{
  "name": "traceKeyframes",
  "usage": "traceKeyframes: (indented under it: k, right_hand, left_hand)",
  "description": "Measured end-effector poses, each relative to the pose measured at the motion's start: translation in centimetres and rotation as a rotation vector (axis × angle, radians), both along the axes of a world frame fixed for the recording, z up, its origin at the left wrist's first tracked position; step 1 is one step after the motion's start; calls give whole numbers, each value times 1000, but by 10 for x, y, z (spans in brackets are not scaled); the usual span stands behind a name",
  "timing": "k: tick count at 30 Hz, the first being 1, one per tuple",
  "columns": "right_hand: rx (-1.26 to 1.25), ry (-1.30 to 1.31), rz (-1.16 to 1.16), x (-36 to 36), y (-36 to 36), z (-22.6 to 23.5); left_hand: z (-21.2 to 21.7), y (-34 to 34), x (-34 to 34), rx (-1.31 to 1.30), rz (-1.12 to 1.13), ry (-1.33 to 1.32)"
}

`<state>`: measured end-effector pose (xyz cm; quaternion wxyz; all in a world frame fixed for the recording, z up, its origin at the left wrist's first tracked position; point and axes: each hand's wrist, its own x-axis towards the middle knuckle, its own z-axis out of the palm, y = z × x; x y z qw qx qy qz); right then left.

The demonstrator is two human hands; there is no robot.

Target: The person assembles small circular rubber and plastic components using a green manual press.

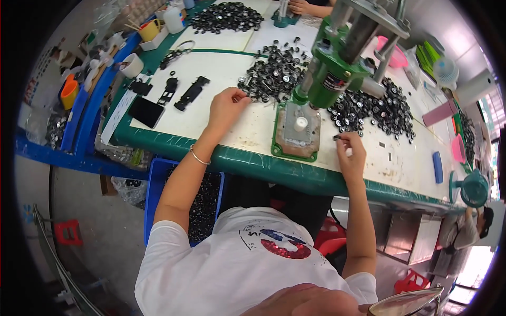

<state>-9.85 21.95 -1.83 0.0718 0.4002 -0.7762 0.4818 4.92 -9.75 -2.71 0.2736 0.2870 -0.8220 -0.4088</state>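
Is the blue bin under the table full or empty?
Partly filled: the blue bin holds dark small parts; the left arm hides its middle, so the level is unclear.

The left hand (225, 107) pinches a part at the edge of a pile of black rings (274, 71). The right hand (350, 152) holds 1 ring (337, 138) beside the green press (321, 79) on the table (253, 134).

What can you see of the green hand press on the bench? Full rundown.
The green hand press stands upright on the pale, green-edged worktable, between the left hand and the right hand. It looks like painted cast metal: a flat green base plate with a grey inset and a small white round piece on it, a green head above, and grey steel column and handle. Neither hand touches it. Heaps of small black round parts flank it.
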Motion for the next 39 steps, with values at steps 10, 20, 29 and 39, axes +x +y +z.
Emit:
traceKeyframes:
  k: [10, 20, 29, 39]
  right_hand:
    - [-30, -435, -46, -17, -7, -7]
    - [-215, -611, 179, 12, -51, 24]
    - [-13, 178, 168, 31, -69, 37]
    - [134, -283, 138, 28, -75, 45]
  left_hand:
    - [0, 3, 4, 391, -41, 228]
    - [2, 7, -27, 431, -43, 416]
    - [0, 28, 8, 473, -157, 494]
    - [23, 44, 29, 884, -87, 485]
